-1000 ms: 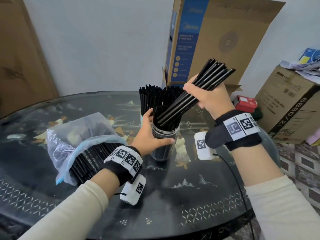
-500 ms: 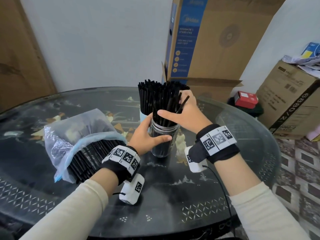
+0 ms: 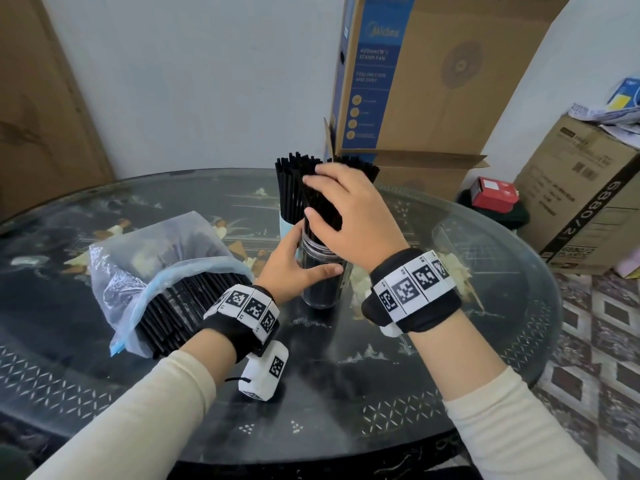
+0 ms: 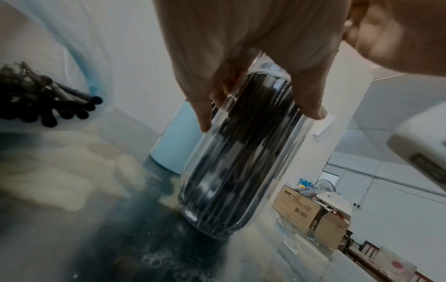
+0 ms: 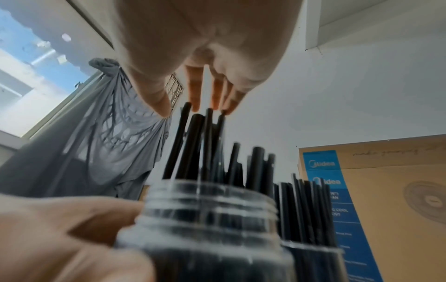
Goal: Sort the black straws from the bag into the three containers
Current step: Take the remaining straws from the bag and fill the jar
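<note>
Black straws [image 3: 313,199] stand packed upright in a clear jar [image 3: 320,282] near the middle of our bench [image 3: 398,393], a round dark top under glass, inlaid with pale figures and a white lattice border. Our left hand [image 3: 289,268] grips the jar's side, thumb across the front. Our right hand [image 3: 349,220] lies flat and open over the straw tops, fingers [image 5: 195,89] straight and touching the tips. A pale blue container [image 4: 173,141] stands just behind the jar, and a third container [image 5: 311,259] of straws beside it. The bag [image 3: 152,271] lies to our left, straws spilling from its mouth. Beyond the bench are a white wall, a tall fan carton [image 3: 415,74] and a brown cardboard box [image 3: 585,195].
</note>
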A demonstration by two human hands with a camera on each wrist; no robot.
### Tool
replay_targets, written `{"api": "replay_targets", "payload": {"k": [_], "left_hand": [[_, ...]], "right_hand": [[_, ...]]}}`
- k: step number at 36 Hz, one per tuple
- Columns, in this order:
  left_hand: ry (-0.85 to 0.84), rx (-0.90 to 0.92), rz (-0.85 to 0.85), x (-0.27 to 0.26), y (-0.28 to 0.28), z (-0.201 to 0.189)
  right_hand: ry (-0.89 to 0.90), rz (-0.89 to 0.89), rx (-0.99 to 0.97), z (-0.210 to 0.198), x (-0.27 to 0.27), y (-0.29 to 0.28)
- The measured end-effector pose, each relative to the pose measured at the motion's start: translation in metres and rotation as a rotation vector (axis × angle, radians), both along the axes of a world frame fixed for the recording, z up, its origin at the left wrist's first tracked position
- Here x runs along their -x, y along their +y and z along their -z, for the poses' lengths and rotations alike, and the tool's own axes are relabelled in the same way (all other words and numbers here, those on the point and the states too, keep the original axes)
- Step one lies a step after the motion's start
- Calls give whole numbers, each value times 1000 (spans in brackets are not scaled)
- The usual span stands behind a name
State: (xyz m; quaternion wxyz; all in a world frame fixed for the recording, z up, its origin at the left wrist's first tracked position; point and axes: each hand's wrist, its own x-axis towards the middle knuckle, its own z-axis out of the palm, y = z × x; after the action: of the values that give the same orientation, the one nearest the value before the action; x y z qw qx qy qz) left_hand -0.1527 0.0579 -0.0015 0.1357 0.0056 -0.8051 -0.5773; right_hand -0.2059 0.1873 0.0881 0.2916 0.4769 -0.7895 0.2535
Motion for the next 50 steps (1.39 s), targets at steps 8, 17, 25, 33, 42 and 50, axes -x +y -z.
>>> {"api": "replay_targets", "payload": {"k": [8, 17, 25, 33, 42, 50], "left_hand": [[-6, -7, 0, 0, 0, -1], [13, -3, 28, 0, 0, 1], [-45, 60, 41, -7, -1, 1], [128, 357, -190, -61, -44, -10], [-24, 580, -414, -123, -127, -20], [-414, 603, -172, -139, -153, -20]], "right_hand": [[-161, -117, -117, -16, 3, -9], [-130, 60, -114, 9, -1, 3], [-179, 146, -240, 13, -10, -2], [-82, -45, 229, 7, -48, -26], [-678, -225, -89, 70, -88, -92], [-609, -154, -630, 112, -100, -154]]}}
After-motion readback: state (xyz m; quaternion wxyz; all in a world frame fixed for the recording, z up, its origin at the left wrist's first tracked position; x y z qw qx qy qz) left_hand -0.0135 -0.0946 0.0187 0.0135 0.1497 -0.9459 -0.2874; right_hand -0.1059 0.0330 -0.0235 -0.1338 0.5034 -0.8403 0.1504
